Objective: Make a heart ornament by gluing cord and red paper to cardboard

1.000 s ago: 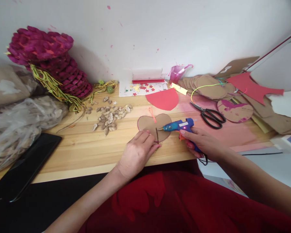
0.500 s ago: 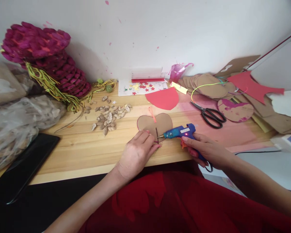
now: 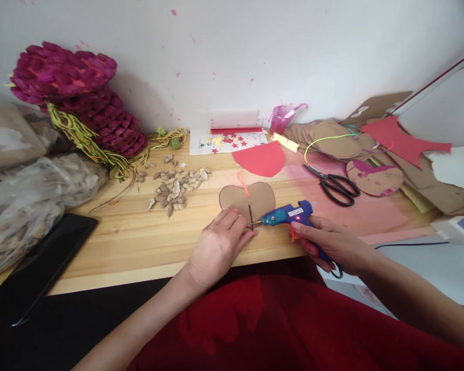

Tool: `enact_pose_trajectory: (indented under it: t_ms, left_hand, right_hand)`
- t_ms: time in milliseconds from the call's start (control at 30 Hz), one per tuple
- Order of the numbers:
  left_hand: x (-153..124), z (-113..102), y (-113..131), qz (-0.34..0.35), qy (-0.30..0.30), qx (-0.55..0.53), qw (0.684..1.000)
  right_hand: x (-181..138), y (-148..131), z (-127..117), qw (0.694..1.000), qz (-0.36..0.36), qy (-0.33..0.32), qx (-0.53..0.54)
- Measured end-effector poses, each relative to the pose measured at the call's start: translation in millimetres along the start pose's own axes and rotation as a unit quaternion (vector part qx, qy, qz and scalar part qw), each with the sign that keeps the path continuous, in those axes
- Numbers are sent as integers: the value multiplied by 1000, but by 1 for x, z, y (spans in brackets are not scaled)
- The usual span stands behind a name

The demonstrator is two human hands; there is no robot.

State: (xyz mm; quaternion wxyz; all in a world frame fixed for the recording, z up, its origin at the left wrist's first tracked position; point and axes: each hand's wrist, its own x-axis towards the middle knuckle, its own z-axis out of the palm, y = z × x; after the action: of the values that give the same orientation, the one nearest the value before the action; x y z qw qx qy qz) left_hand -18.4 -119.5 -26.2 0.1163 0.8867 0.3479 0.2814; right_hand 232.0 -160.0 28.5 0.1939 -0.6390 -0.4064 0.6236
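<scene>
A brown, heart-shaped cardboard cutout (image 3: 257,196) with a loop of orange string (image 3: 241,183) at its notch lies near the table's front edge. My left hand (image 3: 222,242) is closed on its lower left edge, fingertips above and thumb below. A thin dark strip (image 3: 250,214) stretches across the cutout beside those fingertips. From the right, my right hand (image 3: 322,239) grips a blue hot glue gun (image 3: 290,212) by its handle, its red light lit. The gun's metal nozzle meets the lower end of the dark strip. Orange string hangs beneath the gun.
Black-handled scissors (image 3: 334,185) and a pink-stained cardboard piece (image 3: 375,180) lie to the right. Red paper (image 3: 261,158) and star confetti (image 3: 228,140) sit behind. Peanut shells (image 3: 176,190), a phone (image 3: 48,257), a plastic bag (image 3: 42,190) and a magenta vase-like object (image 3: 81,93) occupy the left.
The view has shifted slightly. The glue gun's nozzle has moved a little down along the dark strip; my left hand keeps its place on the cardboard.
</scene>
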Motion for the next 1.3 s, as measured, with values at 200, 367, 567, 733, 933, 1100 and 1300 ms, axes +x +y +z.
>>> enact_pose_trajectory:
  t_ms: [200, 367, 567, 733, 933, 1100, 1300]
  left_hand:
    - [0, 0, 0, -2, 3, 0, 1000]
    - [1, 1, -1, -1, 4, -4, 1000]
    - [-1, 3, -2, -3, 19, -15, 1000]
    - [-4, 6, -4, -11, 43, -23, 999]
    - [-6, 4, -5, -25, 82, -53, 995]
    - [-6, 2, -5, -28, 94, -39, 994]
    - [-5, 3, -7, -12, 101, -21, 995]
  right_hand:
    - [18, -6, -1, 999, 7, 24, 23]
    - [34, -17, -1, 997, -6, 67, 44]
    - [28, -11, -7, 994, -30, 55, 92]
    - [10, -4, -25, 983, -38, 80, 163]
    - [-12, -2, -60, 951, -138, 111, 254]
    - [-30, 4, -89, 922, -170, 218, 269]
    - [-52, 24, -123, 916, -198, 309, 164]
